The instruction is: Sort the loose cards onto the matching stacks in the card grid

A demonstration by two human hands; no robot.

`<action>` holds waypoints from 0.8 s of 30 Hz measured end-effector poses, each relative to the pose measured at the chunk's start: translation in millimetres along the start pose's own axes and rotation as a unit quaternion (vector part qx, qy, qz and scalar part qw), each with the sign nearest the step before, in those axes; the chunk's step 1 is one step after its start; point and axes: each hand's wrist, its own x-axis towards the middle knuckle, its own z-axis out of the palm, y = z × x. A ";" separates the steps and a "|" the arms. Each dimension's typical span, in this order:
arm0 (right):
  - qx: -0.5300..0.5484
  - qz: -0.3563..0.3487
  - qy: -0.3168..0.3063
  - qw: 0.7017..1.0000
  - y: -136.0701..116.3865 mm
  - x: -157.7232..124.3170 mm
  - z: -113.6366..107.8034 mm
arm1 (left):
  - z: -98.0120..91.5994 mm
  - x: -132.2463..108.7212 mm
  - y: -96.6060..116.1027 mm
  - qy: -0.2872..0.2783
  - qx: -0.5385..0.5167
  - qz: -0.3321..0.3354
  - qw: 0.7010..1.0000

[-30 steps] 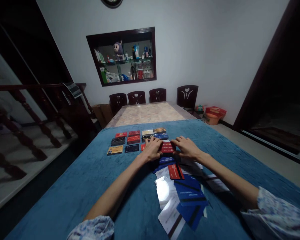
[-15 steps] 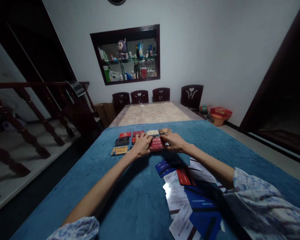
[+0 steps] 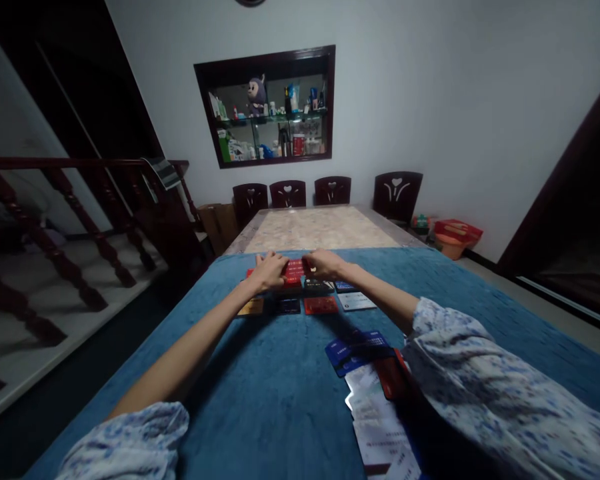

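A red card is held up between my two hands, above the back of a grid of cards. My left hand grips its left edge, and my right hand pinches its right edge. In the front row of the grid lie a yellow card, a dark card, a red-orange card and a white card. Behind them a black card shows partly. My hands hide much of the back rows.
Overlapping white, blue and red cards are spread near my right forearm on the blue cloth. Beyond the cloth is the bare tabletop, with chairs behind it. A railing stands at the left.
Both hands have moved farther back and slightly left with the red card, uncovering the front row's cards. The view has shifted a little, and my right sleeve now covers more of the loose cards.
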 end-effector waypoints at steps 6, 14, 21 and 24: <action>0.009 0.008 -0.033 0.999 1.7 38.6 6.3 | 10.0 21.7 -22.5 -0.023 0.004 -0.010 1.000; 0.013 0.026 -0.071 0.997 5.9 75.5 23.4 | 29.4 50.5 -44.7 -0.072 -0.012 -0.043 0.996; 0.008 0.031 -0.110 0.993 11.8 86.6 35.7 | 44.8 59.6 -43.4 -0.099 -0.035 -0.048 0.993; 0.009 0.034 -0.122 0.992 13.2 88.9 40.6 | 49.9 62.8 -44.1 -0.109 -0.038 -0.050 0.992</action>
